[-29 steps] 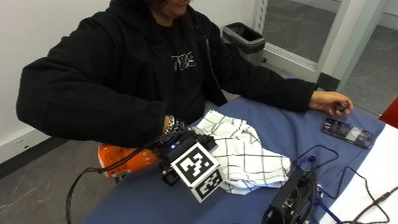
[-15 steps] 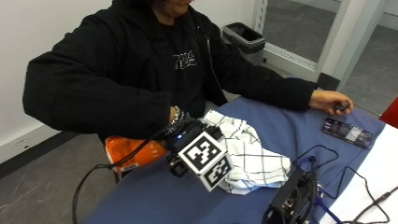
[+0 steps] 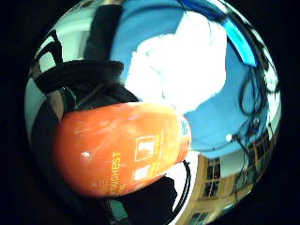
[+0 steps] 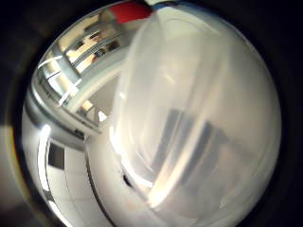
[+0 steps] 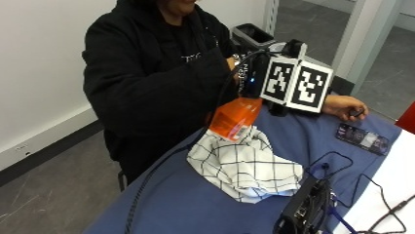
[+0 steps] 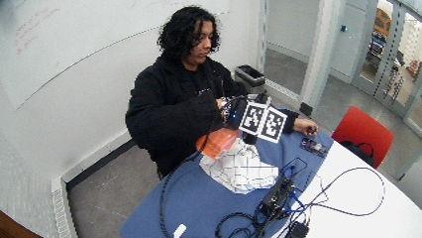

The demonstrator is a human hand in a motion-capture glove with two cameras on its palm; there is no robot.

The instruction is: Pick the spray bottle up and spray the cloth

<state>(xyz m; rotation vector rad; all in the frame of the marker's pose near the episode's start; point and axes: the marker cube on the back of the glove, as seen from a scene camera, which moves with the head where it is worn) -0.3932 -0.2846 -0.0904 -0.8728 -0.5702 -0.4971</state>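
Observation:
An orange spray bottle hangs tilted in the air just above the near edge of a white checked cloth, which lies crumpled on the blue table cover. My gloved right hand grips the bottle's top at chest height; its fingers are mostly hidden. In the little finger side palm view the orange bottle body fills the near field, with the cloth beyond it on the blue cover. A pale translucent part of the bottle fills the thumb side palm view.
The bare left hand rests on the table beside a dark phone. A black device with cables sits at the near right. A bin stands behind, and a red chair beyond the table.
The hand has lifted the bottle from low at the table's edge beside the cloth up to chest height above it. The outside camera's picture has shifted as well.

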